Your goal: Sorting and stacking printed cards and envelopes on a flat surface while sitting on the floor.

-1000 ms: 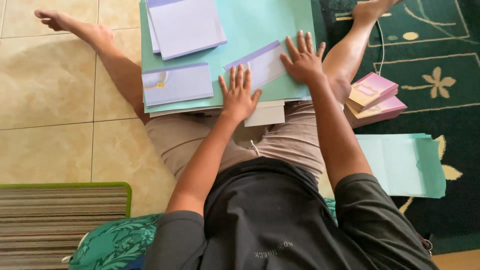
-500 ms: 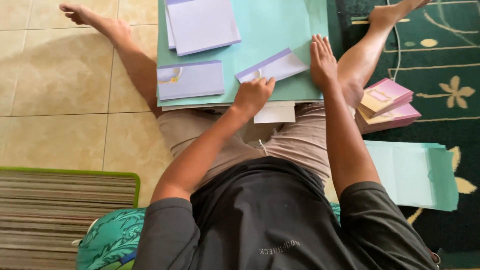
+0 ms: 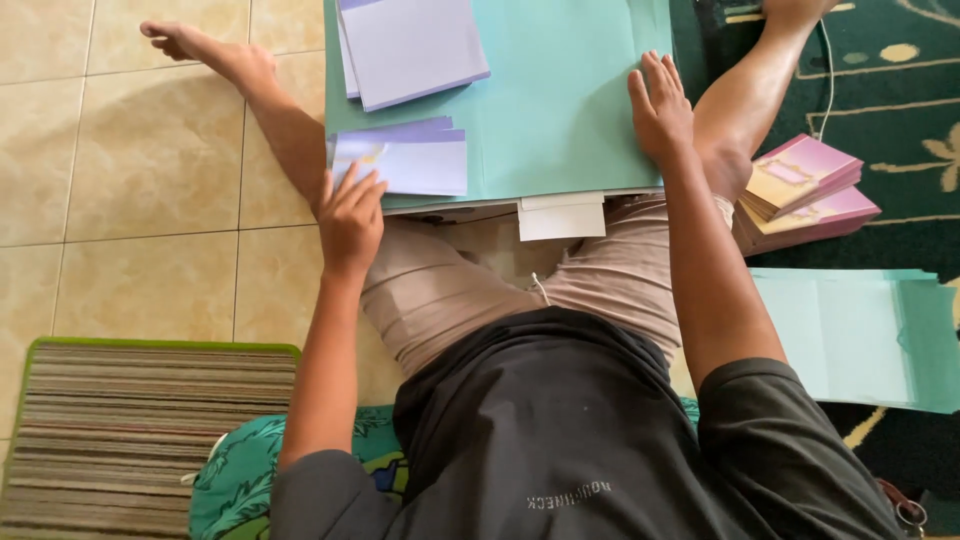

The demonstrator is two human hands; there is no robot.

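I sit on the floor with a large teal sheet (image 3: pixel 560 110) laid across my legs. My left hand (image 3: pixel 350 215) rests with its fingers spread on the near left corner of a small stack of lavender cards (image 3: pixel 405 160) at the sheet's left edge. My right hand (image 3: pixel 660 105) lies flat and open on the sheet's right edge, next to my right knee. A larger pile of lavender sheets (image 3: pixel 410 45) sits at the far side of the teal sheet. White paper (image 3: pixel 562 215) pokes out from under the sheet's near edge.
A stack of pink booklets (image 3: pixel 805 190) lies right of my knee on a dark green carpet (image 3: pixel 900 90). More teal sheets (image 3: pixel 860 335) lie at the right. A striped mat (image 3: pixel 140 430) is at lower left on beige tiles (image 3: pixel 120 200).
My left hand moved left from the middle of the teal sheet to the small card stack. The loose lavender card from the middle now lies on that stack. My right hand stayed put.
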